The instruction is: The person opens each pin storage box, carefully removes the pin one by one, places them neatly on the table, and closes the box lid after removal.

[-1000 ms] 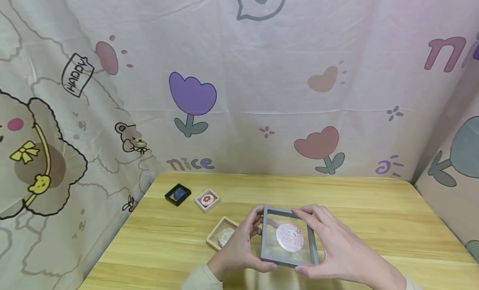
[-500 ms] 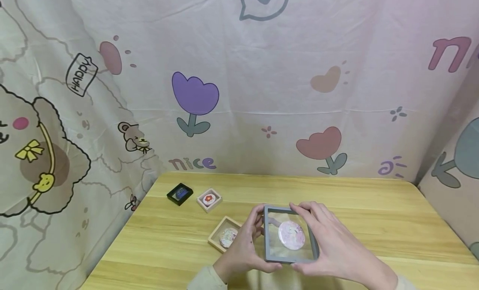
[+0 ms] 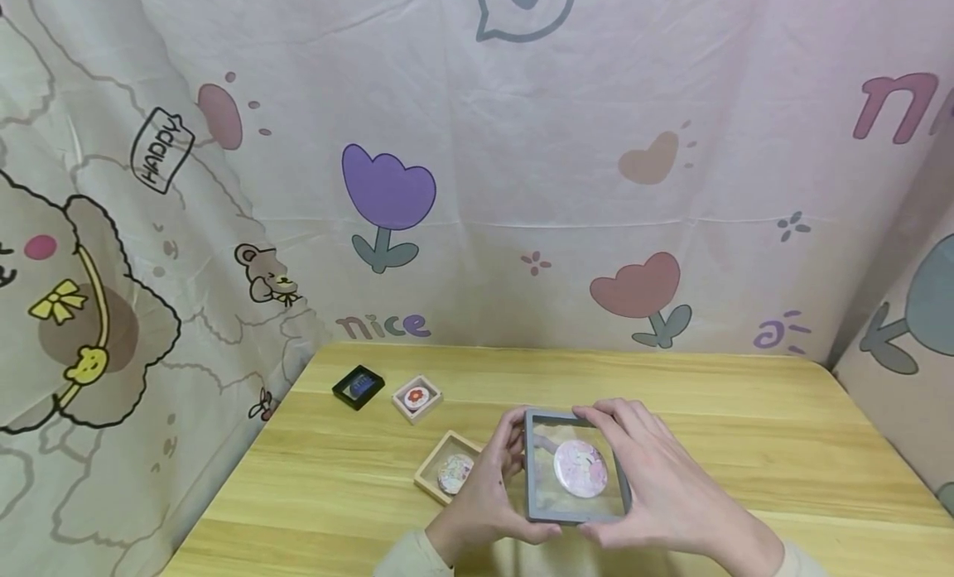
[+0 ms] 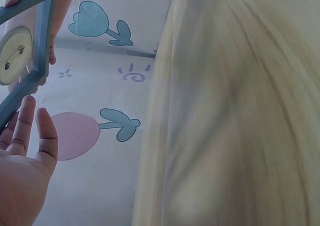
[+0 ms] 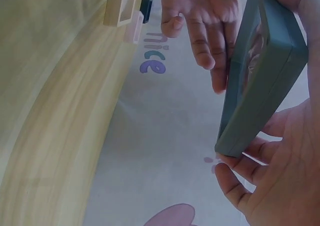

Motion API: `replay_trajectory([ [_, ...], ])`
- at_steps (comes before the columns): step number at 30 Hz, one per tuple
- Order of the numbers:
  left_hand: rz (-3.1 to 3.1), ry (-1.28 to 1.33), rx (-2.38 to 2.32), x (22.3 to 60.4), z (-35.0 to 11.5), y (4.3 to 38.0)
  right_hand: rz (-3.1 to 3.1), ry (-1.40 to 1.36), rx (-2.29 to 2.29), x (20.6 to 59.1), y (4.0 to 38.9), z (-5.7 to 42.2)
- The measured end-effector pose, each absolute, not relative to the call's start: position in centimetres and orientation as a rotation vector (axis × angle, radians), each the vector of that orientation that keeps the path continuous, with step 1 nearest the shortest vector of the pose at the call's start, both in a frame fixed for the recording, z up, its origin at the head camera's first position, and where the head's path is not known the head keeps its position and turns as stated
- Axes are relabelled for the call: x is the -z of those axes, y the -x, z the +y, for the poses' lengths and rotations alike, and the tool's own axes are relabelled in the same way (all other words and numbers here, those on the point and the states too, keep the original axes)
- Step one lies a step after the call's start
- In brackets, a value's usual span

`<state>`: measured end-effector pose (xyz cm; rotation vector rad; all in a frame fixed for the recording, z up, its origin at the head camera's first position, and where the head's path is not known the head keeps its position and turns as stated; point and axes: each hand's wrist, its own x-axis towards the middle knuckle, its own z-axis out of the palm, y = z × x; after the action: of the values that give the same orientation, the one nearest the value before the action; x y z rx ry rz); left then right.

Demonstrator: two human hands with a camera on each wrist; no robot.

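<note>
Both hands hold a square grey display frame [image 3: 531,469] up above the table, tilted toward the head camera. Inside its clear film sits a round pink badge [image 3: 581,469]; the left wrist view shows the badge's back with a safety pin [image 4: 14,57]. My left hand [image 3: 480,490] grips the left side, thumb at the lower edge and fingers behind. The right hand [image 3: 663,482] holds the right side, with fingers at the top corner and thumb along the bottom. In the right wrist view the frame's thick side [image 5: 270,90] rests between the right thumb and fingers.
Left of the hands, a light wooden frame [image 3: 428,476] with a round patterned badge lies on the wooden table [image 3: 298,494], partly behind the left hand. Farther back lie a small pale frame [image 3: 402,405] with a red flower badge and a small black frame [image 3: 346,396]. A printed curtain [image 3: 477,188] hangs behind.
The grey frame has turned slightly in both hands since a second ago, and the right hand has shifted slightly left. The view has panned a little. Over the last half second almost nothing moved.
</note>
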<state>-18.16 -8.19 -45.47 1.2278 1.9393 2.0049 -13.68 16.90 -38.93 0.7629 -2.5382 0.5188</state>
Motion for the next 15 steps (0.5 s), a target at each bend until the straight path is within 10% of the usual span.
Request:
replay_trajectory([
  [15,1.864,-1.177,-2.041,45.84,-8.04,17.92,-2.521,-0.783,-0.455,38.99,13.92,16.79],
])
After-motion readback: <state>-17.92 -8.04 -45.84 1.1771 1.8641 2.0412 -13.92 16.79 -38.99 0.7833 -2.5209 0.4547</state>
